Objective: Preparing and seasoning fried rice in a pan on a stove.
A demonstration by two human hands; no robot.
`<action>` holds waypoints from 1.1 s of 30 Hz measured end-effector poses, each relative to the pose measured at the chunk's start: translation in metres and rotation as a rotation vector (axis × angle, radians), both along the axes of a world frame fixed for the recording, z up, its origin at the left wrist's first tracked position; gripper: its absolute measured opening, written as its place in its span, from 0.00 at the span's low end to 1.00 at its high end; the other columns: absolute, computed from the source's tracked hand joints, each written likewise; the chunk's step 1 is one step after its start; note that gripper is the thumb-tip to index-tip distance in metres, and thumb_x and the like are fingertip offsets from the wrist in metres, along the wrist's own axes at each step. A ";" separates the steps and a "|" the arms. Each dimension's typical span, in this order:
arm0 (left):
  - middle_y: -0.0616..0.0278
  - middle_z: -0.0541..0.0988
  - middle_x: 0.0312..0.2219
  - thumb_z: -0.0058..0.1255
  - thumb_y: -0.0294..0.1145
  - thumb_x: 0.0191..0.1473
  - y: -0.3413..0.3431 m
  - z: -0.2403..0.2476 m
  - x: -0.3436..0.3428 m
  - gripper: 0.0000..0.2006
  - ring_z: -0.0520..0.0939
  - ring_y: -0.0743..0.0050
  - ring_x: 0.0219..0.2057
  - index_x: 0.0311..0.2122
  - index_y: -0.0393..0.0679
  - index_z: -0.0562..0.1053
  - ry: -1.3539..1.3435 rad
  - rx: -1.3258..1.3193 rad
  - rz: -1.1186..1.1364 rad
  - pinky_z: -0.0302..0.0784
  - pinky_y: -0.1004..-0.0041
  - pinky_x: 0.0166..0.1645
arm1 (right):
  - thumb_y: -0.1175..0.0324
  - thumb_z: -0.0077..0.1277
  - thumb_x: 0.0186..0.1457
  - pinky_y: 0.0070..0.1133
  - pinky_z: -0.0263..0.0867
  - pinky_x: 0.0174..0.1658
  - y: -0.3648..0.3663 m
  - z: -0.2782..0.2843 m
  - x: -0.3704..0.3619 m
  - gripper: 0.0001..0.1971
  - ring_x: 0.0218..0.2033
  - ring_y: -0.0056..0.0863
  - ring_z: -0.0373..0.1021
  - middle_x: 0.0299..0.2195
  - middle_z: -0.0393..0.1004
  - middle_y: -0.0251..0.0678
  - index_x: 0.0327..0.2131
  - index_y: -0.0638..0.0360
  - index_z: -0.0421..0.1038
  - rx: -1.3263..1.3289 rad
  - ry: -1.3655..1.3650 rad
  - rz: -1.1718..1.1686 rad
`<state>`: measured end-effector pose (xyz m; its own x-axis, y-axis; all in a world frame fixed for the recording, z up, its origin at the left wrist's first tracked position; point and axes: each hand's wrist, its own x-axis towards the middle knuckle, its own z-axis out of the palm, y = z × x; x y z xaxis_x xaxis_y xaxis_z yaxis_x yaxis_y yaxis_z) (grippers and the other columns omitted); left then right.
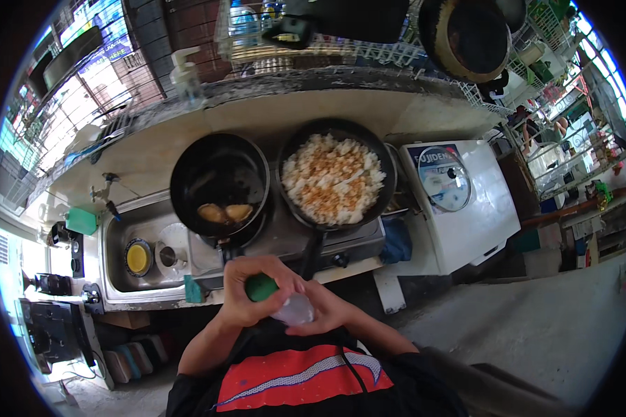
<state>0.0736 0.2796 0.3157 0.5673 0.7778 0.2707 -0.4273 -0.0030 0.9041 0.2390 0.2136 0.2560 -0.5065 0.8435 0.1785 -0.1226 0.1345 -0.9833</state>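
In front of my chest, both hands are wrapped round a small translucent jar (295, 311) with a green lid (261, 287). My left hand (238, 300) curls over the lid, while my right hand (325, 311) grips the pale body of the jar. Just beyond them is a two-burner stove (285, 244). Its right side bears a black frying pan (389, 170) full of white rice (334, 177) with brown seasoning scattered over it. A deeper black pan (219, 163) at the left contains two browned pieces of food (225, 213) in a little dark liquid.
Left of the stove is a steel sink (118, 267) with a metal mug (167, 256) and a bowl with something yellow (138, 258). A glass lid (444, 179) lies on a white appliance (480, 229) at right. A pump bottle (186, 73) stands on the ledge.
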 end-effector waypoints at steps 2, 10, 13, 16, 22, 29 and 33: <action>0.57 0.77 0.22 0.54 0.20 0.43 0.000 -0.004 0.033 0.02 0.81 0.67 0.28 0.23 0.34 0.72 0.041 0.015 0.132 0.78 0.69 0.38 | 0.64 0.63 0.38 0.26 0.69 0.40 0.008 0.006 0.027 0.36 0.35 0.43 0.74 0.34 0.73 0.46 0.52 0.63 0.59 0.089 -0.138 -0.194; 0.58 0.76 0.22 0.52 0.20 0.46 0.018 0.015 0.064 0.03 0.79 0.73 0.25 0.26 0.35 0.70 0.345 0.174 0.960 0.74 0.76 0.34 | 0.65 0.64 0.35 0.29 0.69 0.41 0.030 0.007 0.143 0.35 0.39 0.40 0.74 0.40 0.74 0.45 0.50 0.63 0.63 0.274 -0.534 -0.601; 0.58 0.77 0.22 0.53 0.21 0.45 0.008 -0.007 0.046 0.03 0.79 0.73 0.25 0.25 0.35 0.70 0.368 0.181 0.820 0.73 0.77 0.34 | 0.65 0.63 0.37 0.31 0.69 0.39 0.060 0.026 0.206 0.32 0.37 0.40 0.74 0.38 0.74 0.47 0.48 0.65 0.65 0.272 -0.621 -0.676; 0.58 0.77 0.22 0.53 0.21 0.43 -0.013 -0.025 0.038 0.04 0.78 0.75 0.24 0.25 0.35 0.70 0.545 0.186 0.828 0.72 0.77 0.33 | 0.67 0.61 0.35 0.31 0.70 0.37 0.091 0.024 0.269 0.32 0.33 0.45 0.74 0.34 0.76 0.46 0.49 0.58 0.65 0.371 -0.844 -0.894; 0.60 0.74 0.22 0.51 0.20 0.46 -0.040 -0.060 0.025 0.03 0.77 0.75 0.25 0.26 0.35 0.69 0.634 0.102 0.956 0.72 0.77 0.33 | 0.67 0.59 0.33 0.33 0.70 0.37 0.112 0.029 0.305 0.31 0.33 0.46 0.73 0.35 0.75 0.47 0.48 0.54 0.65 0.405 -1.080 -0.662; 0.60 0.74 0.22 0.51 0.18 0.44 -0.049 -0.065 0.020 0.03 0.77 0.76 0.25 0.26 0.35 0.69 0.624 0.048 1.013 0.72 0.77 0.33 | 0.68 0.59 0.33 0.32 0.69 0.40 0.129 0.032 0.307 0.31 0.35 0.45 0.74 0.33 0.76 0.47 0.48 0.56 0.66 0.335 -1.126 -0.451; 0.60 0.74 0.21 0.51 0.16 0.42 -0.050 -0.064 0.017 0.05 0.77 0.76 0.24 0.26 0.35 0.69 0.594 0.059 1.102 0.72 0.78 0.32 | 0.68 0.58 0.32 0.33 0.69 0.36 0.140 0.028 0.318 0.30 0.31 0.47 0.73 0.31 0.76 0.45 0.46 0.51 0.67 0.446 -1.147 -0.647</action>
